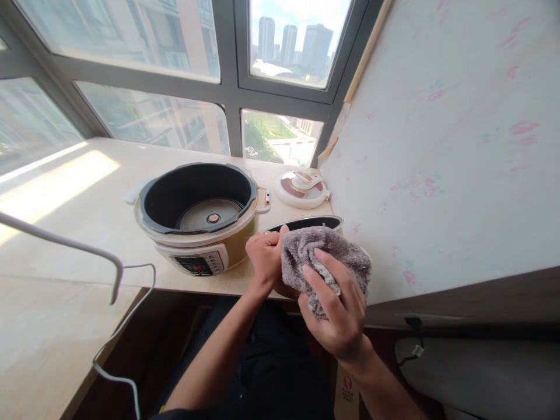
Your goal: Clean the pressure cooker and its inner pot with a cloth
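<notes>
head view: your right hand (339, 315) is half closed, its fingers bent into a bunched grey cloth (326, 251), which covers much of the pot (335, 222). your left hand (263, 256) is curled almost into a fist at the pot's left rim and appears to grip it, though its fingertips are hidden. the pot is at the front edge of the counter (109, 204), right of the open cooker (240, 242), with the lid (301, 201) lying behind it. you cannot tell whether its base sits fully on the counter. for an even wipe, brace it firmly with your left hand, since a hard push could tip it. tuck in loose folds, spread the pressure over all your fingertips, and make short, overlapping strokes with 1 clean face of cloth.
</notes>
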A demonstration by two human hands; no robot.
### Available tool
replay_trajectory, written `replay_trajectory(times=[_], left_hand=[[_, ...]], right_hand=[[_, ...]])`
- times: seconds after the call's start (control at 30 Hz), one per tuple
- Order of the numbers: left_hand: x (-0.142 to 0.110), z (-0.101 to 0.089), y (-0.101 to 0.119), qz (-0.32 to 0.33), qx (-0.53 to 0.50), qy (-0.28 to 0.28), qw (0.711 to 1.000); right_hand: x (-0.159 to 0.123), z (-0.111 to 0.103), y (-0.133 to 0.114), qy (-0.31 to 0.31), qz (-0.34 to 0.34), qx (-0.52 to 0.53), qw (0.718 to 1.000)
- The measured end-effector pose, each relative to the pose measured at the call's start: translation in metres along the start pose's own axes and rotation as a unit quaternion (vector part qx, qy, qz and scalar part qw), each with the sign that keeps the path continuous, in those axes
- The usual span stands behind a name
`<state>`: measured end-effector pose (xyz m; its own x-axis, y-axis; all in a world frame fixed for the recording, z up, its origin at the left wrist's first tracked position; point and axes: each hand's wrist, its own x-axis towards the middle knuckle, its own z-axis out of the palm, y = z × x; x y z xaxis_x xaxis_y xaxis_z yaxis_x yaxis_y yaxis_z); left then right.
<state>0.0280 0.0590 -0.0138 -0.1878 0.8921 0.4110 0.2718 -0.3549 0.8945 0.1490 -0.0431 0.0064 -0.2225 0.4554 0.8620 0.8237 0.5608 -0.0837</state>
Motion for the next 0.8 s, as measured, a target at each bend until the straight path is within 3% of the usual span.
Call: replay_trajectory(times=[0.17, 0.33, 0.47, 0.6, 0.73, 0.8], left_hand=[[0.003, -0.008, -0.007, -0.126, -0.089, -0.005, 0.988], [0.007, -0.013, -0.015, -0.163, -0.139, 0.035, 0.976], [0.007, -0.012, -0.025, -0.168, -0.157, 0.058, 0.971], [0.006, -0.01, -0.032, -0.162, -0.172, 0.077, 0.969], [0.005, -0.011, -0.032, -0.168, -0.174, 0.084, 0.967], [0.005, -0.011, -0.029, -0.175, -0.169, 0.09, 0.966]], right_hand=[[0.007, -0.001, 0.026, -0.03, 0.029, -0.004, 0.999], [0.023, -0.005, 0.072, 0.005, 0.137, 0.039, 0.99], [0.025, 0.004, 0.113, 0.023, 0.23, 0.126, 0.965], [0.014, 0.026, 0.16, 0.012, 0.365, 0.25, 0.897], [-0.001, 0.056, 0.193, 0.019, 0.508, 0.388, 0.768], [-0.007, 0.071, 0.196, 0.007, 0.548, 0.419, 0.724]])
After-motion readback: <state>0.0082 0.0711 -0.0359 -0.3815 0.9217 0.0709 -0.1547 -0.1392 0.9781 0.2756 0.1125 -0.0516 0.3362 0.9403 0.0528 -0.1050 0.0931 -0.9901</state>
